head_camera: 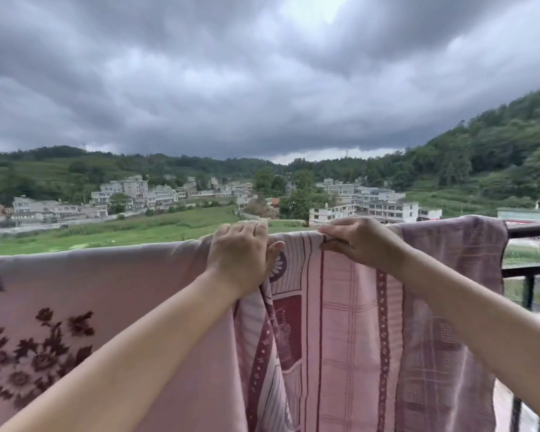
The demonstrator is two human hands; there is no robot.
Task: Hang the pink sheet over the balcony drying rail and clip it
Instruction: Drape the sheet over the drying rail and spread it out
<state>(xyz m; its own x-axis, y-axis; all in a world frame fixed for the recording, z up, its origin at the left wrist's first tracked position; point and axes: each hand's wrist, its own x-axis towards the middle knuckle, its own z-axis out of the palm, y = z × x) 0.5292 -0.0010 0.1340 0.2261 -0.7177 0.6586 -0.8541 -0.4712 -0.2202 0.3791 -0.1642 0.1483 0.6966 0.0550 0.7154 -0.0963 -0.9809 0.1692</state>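
Two hands, one pink sheet

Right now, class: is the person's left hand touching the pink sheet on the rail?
Touching. The head view shows the left hand lying on the pink sheet at the top fold, fingers curled over its edge, thumb against the cloth.

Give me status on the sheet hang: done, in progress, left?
Done: the pink sheet already drapes over the rail.
In hand: the left hand grips the top fold; the right hand pinches the fold beside it, with something small and dark at its fingers, too unclear to call a clip.
Left: no fastened clip is visible along the top edge.
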